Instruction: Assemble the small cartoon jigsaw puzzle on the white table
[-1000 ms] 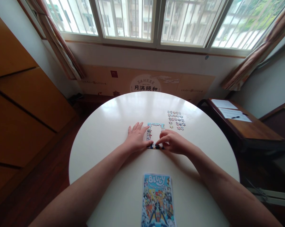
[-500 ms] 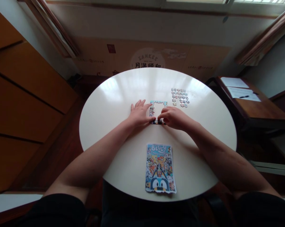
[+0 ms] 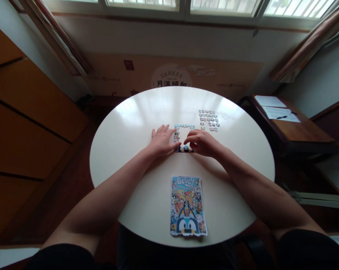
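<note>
A jigsaw puzzle (image 3: 184, 126) lies on the white table, its border joined into a rectangle around a bare middle. Dark and blue pieces with cartoon eyes show along its near edge. My left hand (image 3: 163, 141) rests flat at the left side, fingers spread, thumb touching the lower left border. Over the lower right part of the puzzle, my right hand (image 3: 203, 142) has its fingers curled together; whether a piece is between them is hidden. Loose puzzle pieces (image 3: 208, 119) are laid out in rows beyond my right hand. A torn-edged Bluey picture sheet (image 3: 187, 204) lies nearer to me.
The round white table (image 3: 124, 150) fills the middle of the view. At the right stands a brown wooden side table (image 3: 307, 129) with papers (image 3: 280, 113) and a pen on it. Orange cabinets (image 3: 25, 123) line the left; windows (image 3: 222, 6) are at the far wall.
My view has tilted up, showing more window. My right hand has shifted slightly off the near border, so the cartoon eyes there now show. My left hand stays in place on the puzzle.
</note>
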### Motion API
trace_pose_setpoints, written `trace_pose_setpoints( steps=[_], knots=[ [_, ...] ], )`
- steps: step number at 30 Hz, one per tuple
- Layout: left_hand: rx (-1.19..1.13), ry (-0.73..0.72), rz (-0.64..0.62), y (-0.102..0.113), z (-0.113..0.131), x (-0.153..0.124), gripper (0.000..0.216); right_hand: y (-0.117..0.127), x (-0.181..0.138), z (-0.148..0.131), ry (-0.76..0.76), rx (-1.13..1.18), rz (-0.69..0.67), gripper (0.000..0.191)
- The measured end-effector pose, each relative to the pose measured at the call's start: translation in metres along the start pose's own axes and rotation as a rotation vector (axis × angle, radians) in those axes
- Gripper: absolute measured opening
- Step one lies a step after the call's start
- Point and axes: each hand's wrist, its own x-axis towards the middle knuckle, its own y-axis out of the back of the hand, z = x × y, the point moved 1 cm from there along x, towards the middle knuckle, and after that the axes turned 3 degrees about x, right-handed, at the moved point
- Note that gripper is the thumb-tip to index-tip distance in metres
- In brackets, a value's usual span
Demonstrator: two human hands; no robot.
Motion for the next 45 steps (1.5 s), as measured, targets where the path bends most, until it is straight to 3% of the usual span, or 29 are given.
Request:
trace_pose_setpoints(
  steps=[7,11,18,25,28,34,45],
  knots=[
    [0.01,0.001,0.059,0.003,-0.003,-0.001,0.068,0.045,-0.019,0.048,-0.289,-0.061,0.654,0.029],
    [0.029,-0.037,0.057,0.002,0.003,-0.005,0.071,0.058,-0.032,0.08,-0.444,-0.163,0.827,0.032],
    [0.067,-0.036,0.017,-0.002,0.009,-0.005,0.077,0.052,-0.035,0.103,-0.489,-0.259,0.786,0.043],
    [0.055,-0.021,0.007,-0.005,0.01,-0.003,0.077,0.038,-0.039,0.129,-0.68,-0.177,0.551,0.058],
    [0.061,-0.019,0.008,-0.006,0.009,-0.003,0.077,0.035,-0.043,0.139,-0.759,-0.147,0.515,0.06],
    [0.062,-0.022,0.018,-0.006,0.009,-0.003,0.076,0.032,-0.045,0.146,-0.796,-0.157,0.461,0.05],
    [0.048,0.02,0.037,-0.004,0.006,-0.002,0.07,0.021,-0.04,0.134,-0.866,-0.189,0.34,0.031]
  ],
)
